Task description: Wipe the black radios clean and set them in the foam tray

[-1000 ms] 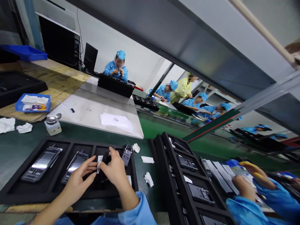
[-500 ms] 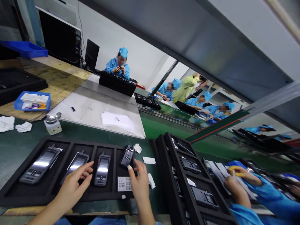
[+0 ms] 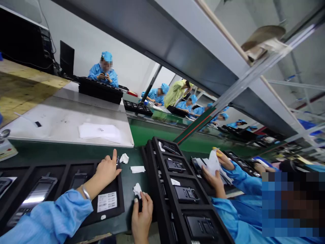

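Pinching crumpled white paper scrap (image 3: 137, 189), right hand (image 3: 142, 217)

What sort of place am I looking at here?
Most likely an electronics assembly or packing line. Black foam trays hold handheld devices, a green conveyor belt runs past them, and co-workers in blue smocks and caps sit along it. The left hand rests on a tray.

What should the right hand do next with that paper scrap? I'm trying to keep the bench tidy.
Probably lift it off. The right hand already pinches the crumpled white scrap on the green mat between the two black trays, while the left hand rests on the left tray.
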Demonstrator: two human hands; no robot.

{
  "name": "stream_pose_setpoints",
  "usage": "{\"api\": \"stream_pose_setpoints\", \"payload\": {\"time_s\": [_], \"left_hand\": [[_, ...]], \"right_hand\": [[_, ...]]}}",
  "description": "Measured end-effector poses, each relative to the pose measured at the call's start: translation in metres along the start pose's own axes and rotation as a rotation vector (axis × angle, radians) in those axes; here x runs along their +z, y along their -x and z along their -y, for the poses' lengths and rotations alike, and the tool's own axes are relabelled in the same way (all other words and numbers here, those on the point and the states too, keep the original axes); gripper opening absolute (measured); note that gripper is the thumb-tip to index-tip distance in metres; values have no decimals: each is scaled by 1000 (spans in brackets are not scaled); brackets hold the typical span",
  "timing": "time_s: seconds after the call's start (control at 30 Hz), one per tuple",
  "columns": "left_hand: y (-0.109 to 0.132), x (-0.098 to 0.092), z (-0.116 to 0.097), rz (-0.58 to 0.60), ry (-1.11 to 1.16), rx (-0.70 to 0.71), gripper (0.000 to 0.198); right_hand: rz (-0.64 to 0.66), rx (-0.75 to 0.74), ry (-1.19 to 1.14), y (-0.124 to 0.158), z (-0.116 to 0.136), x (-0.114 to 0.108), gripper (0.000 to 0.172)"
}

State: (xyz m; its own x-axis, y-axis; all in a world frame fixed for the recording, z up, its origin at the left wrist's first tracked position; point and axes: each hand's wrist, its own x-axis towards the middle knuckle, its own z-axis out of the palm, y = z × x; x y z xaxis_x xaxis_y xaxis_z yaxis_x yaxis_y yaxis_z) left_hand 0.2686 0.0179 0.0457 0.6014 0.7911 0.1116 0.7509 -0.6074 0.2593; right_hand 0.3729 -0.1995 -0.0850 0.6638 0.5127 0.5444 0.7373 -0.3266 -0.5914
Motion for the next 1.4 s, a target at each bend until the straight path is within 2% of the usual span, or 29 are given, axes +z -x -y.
{"api": "stream_pose_setpoints", "payload": {"time_s": [0.1,0.23,0.3,0.37,0.47,0.57,0.67,0.77,0.93,1.0,1.07,1.17,1.23,1.3,1.4], "left_hand": [[-14,8,-9,5,-3,-30,81],[-15,3,0,7,64,-23,85],[-3,-3,11,-3,122,33,90],[18,-7,25,-61,248,143,94],[58,-12,44,-255,509,359,94],[91,-17,57,-400,538,480,93],[109,-24,64,-473,520,523,93],[118,-30,69,-466,537,508,94],[127,-34,76,-425,589,448,94],[129,-34,77,-418,601,444,94],[130,-35,77,-413,622,457,93],[130,-37,76,-394,636,484,91],[130,-38,75,-383,628,507,91],[131,-40,75,-376,619,538,90],[134,-41,77,-402,602,574,88]], "right_hand": [[20,16,-15,-2,4,-2,34],[16,52,-38,-4,7,-6,35],[16,66,-42,-7,7,-8,36],[31,59,-23,-11,5,-10,37],[98,6,55,-20,1,-11,40],[199,-59,184,-28,1,-9,38],[256,-102,311,-33,2,-6,35],[248,-122,335,-36,0,-2,38],[224,-88,123,-46,4,-1,42],[206,-90,-59,-52,21,-9,37],[185,-150,-249,-58,49,-22,30],[198,-361,-434,-69,105,-42,40],[218,-552,-483,-76,141,-50,46],[255,-743,-483,-83,168,-52,42],[322,-896,-425,-89,186,-47,33]]}}
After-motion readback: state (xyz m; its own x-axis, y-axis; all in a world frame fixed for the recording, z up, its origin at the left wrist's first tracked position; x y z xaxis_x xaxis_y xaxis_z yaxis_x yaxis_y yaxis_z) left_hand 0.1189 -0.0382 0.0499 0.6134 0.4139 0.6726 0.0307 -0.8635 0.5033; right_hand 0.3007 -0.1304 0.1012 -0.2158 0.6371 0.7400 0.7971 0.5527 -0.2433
